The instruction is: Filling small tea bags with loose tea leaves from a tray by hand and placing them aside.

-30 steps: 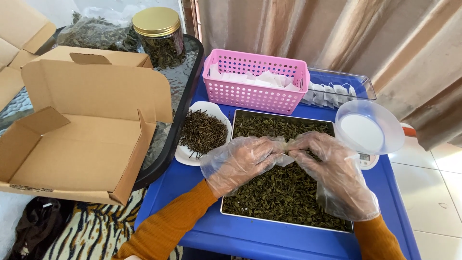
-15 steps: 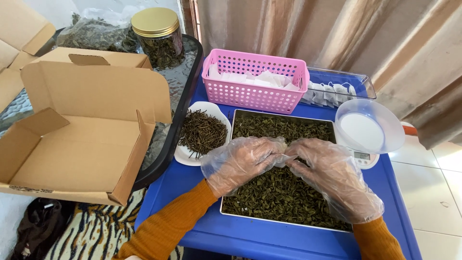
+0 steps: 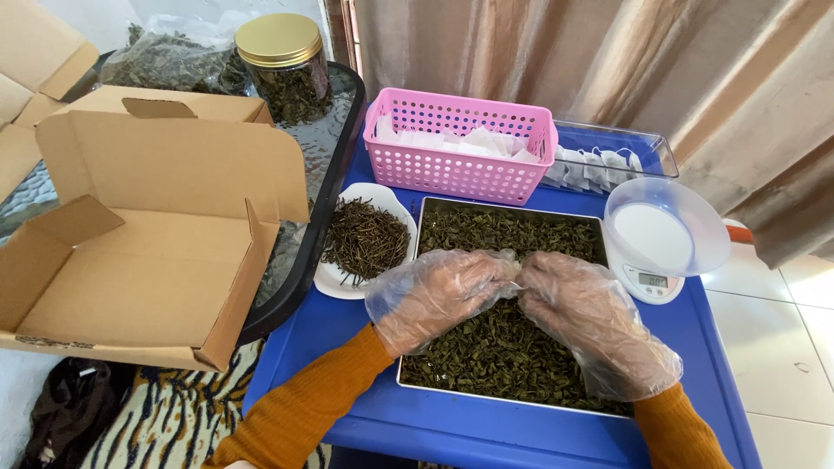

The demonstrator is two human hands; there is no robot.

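Left hand (image 3: 439, 291) and right hand (image 3: 584, 314), gloved, fingertips meeting over the metal tray (image 3: 417, 260) of dried leaves (image 3: 508, 347); both partly curled, pinching something small, unidentifiable. Since a second ago, hands barely shifted; handling continues. Pink basket (image 3: 460, 169) behind.

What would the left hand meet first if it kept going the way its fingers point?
The left hand points right, toward the right hand. Their fingertips already meet over the tray of tea leaves, so it would press into the right hand first, though depth is hard to judge.
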